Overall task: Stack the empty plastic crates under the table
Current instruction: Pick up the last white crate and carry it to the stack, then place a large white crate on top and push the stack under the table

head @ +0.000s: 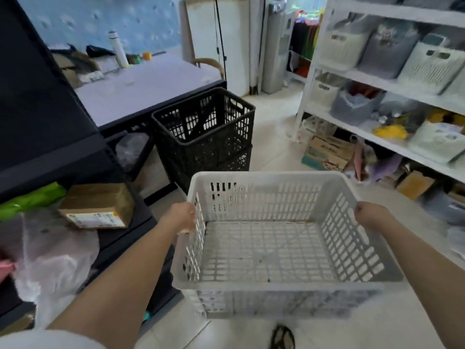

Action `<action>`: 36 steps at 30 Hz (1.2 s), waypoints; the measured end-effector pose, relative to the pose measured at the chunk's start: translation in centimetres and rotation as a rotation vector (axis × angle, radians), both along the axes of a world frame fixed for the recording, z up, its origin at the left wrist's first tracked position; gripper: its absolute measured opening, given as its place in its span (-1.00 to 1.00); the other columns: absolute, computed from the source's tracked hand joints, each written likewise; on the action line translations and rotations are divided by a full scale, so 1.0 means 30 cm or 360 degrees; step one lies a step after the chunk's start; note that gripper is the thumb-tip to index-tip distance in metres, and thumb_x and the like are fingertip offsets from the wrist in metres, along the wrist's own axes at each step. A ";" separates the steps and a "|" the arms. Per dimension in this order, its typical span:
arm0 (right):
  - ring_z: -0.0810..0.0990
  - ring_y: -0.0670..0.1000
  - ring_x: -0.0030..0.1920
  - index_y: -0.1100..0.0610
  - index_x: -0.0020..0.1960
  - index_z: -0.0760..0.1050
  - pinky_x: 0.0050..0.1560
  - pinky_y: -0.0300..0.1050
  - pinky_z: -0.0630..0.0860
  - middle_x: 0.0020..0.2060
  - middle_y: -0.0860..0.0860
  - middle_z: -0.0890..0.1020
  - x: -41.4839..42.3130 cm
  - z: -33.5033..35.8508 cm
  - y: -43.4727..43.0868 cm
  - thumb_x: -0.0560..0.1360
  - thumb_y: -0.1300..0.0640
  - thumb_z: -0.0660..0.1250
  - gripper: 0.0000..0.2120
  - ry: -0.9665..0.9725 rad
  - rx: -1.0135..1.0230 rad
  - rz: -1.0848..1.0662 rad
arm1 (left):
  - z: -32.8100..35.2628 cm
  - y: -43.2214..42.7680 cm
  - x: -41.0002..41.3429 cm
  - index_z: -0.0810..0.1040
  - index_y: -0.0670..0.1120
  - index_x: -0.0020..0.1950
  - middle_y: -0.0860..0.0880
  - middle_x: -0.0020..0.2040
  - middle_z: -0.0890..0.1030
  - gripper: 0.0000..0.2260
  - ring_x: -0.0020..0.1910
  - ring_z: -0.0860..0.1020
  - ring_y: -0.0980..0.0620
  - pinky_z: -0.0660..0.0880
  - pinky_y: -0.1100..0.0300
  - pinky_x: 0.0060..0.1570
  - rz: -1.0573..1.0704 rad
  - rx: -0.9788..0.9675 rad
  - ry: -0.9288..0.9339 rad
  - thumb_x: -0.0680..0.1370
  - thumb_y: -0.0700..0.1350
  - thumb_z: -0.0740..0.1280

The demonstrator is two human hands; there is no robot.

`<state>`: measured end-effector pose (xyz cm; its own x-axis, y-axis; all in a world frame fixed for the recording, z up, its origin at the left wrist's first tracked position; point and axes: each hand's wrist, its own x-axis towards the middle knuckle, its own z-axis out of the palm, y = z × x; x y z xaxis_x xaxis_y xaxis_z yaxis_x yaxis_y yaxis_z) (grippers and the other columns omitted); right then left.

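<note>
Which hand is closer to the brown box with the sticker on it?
Left. The left hand grips the white crate's side rim just right of the cardboard box. The right hand grips the opposite rim, the whole crate away from the box.

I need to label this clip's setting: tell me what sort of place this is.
Probably a home storage or stock room. White shelves hold rows of bins, cardboard boxes sit on the tiled floor, and black crates stand stacked beside a table.
</note>
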<state>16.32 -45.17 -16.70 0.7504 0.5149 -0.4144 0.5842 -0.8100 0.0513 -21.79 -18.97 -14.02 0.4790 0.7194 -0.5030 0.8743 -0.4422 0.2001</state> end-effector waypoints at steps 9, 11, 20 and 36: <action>0.49 0.19 0.25 0.24 0.28 0.51 0.20 -0.03 0.46 0.27 0.19 0.53 0.442 0.398 0.602 0.60 0.10 0.17 -0.66 -0.0053 0.0232 0.0413 | 0.314 0.283 0.310 0.53 -0.13 0.06 -0.12 0.01 0.53 -0.85 -0.07 0.50 -0.08 0.48 0.16 -0.10 0.0369 0.0248 -0.0074 0.51 -0.23 0.30; 0.44 0.20 0.31 0.25 0.31 0.48 0.33 0.00 0.38 0.33 0.18 0.48 0.503 0.492 0.734 0.63 0.11 0.09 -0.63 -0.0053 0.0352 0.0456 | 0.384 0.354 0.344 0.52 -0.17 -0.01 -0.13 -0.04 0.53 -0.89 -0.11 0.50 -0.09 0.48 0.17 -0.16 0.0484 0.0283 -0.0164 0.49 -0.27 0.30; 0.38 0.27 0.33 0.27 0.46 0.23 0.17 0.01 0.38 0.39 0.27 0.35 0.710 0.716 1.337 0.58 0.22 0.14 -0.55 -0.0116 0.0795 0.0542 | 0.611 0.706 0.490 0.56 -0.18 0.10 -0.22 0.12 0.59 -0.79 0.09 0.55 -0.21 0.52 0.05 -0.02 0.0751 0.0670 -0.0395 0.48 -0.23 0.30; 0.43 0.19 -0.14 0.33 -0.11 0.40 -0.13 -0.06 0.37 -0.08 0.29 0.52 0.891 0.807 2.141 0.47 0.25 0.24 -0.89 0.0042 0.1051 0.0834 | 0.696 1.106 0.778 0.49 -0.34 0.19 -0.30 0.16 0.54 -0.70 0.18 0.51 -0.24 0.45 0.03 0.08 0.1347 0.0826 -0.0014 0.50 -0.25 0.29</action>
<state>43.06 19.07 7.52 0.3412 0.9366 0.0803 0.8872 -0.2926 -0.3566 1.55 14.21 6.88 -0.2919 0.9560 -0.0276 0.9418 0.2924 0.1662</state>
